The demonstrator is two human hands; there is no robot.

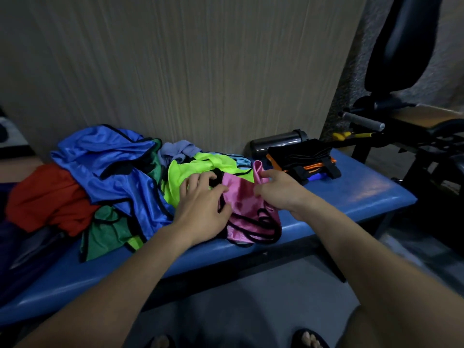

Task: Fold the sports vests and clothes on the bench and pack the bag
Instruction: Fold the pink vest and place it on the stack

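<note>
Pink vest [247, 212] sits mid-frame, pinched by our left hand [203, 209] and right hand [278, 190]. Bench [351, 194] runs off the frame's left edge, and we cannot make out any bag.

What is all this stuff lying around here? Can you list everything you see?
pink vest: one, pink with black trim, bench front, under both hands
yellow vest: one, neon yellow, behind the pink one
blue vest: one, shiny blue, heap's left
green vest: one, green, heap's front
red garment: one, red, far left
grey cloth: one, grey, heap's back
flask: one, metal, lying by the wall
black straps: one bundle, black and orange, bench right
bench: one, blue
left hand: on pink vest
right hand: pinching pink vest
</note>
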